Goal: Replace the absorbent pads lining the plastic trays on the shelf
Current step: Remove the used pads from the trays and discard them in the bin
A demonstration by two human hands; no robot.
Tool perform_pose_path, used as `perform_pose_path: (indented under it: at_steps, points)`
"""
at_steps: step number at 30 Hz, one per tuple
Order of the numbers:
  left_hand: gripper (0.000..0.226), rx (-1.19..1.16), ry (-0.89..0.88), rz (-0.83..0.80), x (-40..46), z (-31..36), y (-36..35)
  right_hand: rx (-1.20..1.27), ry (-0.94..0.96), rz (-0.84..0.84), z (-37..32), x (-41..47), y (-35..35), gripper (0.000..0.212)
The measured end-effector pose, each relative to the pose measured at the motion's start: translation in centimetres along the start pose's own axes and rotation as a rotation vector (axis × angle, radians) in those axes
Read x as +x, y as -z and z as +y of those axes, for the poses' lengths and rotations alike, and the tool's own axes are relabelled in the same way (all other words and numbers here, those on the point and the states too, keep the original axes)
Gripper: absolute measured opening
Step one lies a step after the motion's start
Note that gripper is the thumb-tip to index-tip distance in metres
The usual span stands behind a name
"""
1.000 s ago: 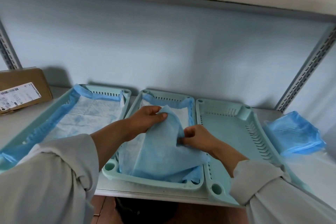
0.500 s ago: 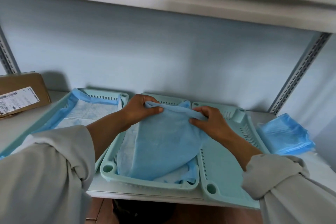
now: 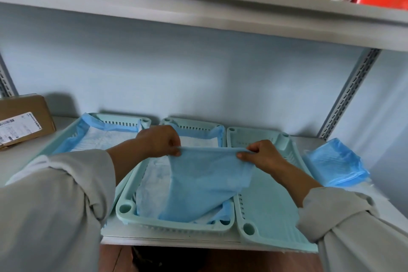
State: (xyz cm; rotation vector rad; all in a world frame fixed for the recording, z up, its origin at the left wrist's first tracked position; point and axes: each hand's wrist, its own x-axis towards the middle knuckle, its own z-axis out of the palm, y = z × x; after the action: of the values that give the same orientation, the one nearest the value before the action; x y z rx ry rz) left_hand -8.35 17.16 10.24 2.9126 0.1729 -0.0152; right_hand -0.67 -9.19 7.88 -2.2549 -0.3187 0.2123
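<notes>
While the left hand (image 3: 160,141) pinched one top corner of a blue pad (image 3: 203,183), the right hand (image 3: 258,157) pinched the other, so the pad hung stretched between them above the middle tray (image 3: 174,226). Its lower end draped into that tray, over a white-faced liner (image 3: 152,185). The left tray (image 3: 123,120) was lined too; the right tray (image 3: 271,212) lay bare. Folded pads (image 3: 333,161) sat just right of it on the shelf (image 3: 19,159).

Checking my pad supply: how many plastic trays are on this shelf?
3, side by side: left tray lined, middle tray under the pad held by both hands, right tray bare. None seem hidden.
</notes>
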Motion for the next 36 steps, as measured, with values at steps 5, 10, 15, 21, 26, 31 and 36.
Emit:
perform_pose_path:
  at_steps: [5, 10, 15, 21, 26, 31, 36]
  points:
    - [0.015, -0.16, 0.121, 0.333, 1.7, 2.0, 0.7, 0.351, -0.049, 0.175, -2.3, 1.7, -0.5, 0.027]
    - [0.014, -0.455, -0.06, 0.833, 3.1, 4.1, 4.1, 0.407, 0.293, 0.606, -6.6, 3.0, 2.7, 0.026]
    - [0.012, -0.524, -0.103, 0.749, 1.1, 4.1, 1.3, 0.311, 0.312, 0.531, -4.0, 0.5, 2.9, 0.015]
    - [0.017, -0.584, -0.129, -0.086, -4.1, 1.6, -4.1, 0.304, -0.255, -0.255, 3.2, -4.9, 2.4, 0.02]
    - [0.017, -0.497, -0.049, -0.56, -6.4, 0.8, -7.4, 0.141, -0.402, -0.516, 5.7, -7.6, 1.0, 0.016]
    - [0.018, -0.319, -0.097, -0.589, -6.1, 0.4, -6.6, 0.049, -0.377, -0.533, 5.2, -6.9, 1.3, 0.021]
    - [0.013, -0.744, 0.035, -0.311, -4.3, -0.9, -7.1, 0.051, -0.108, -0.157, 4.2, -4.0, 1.1, 0.013]
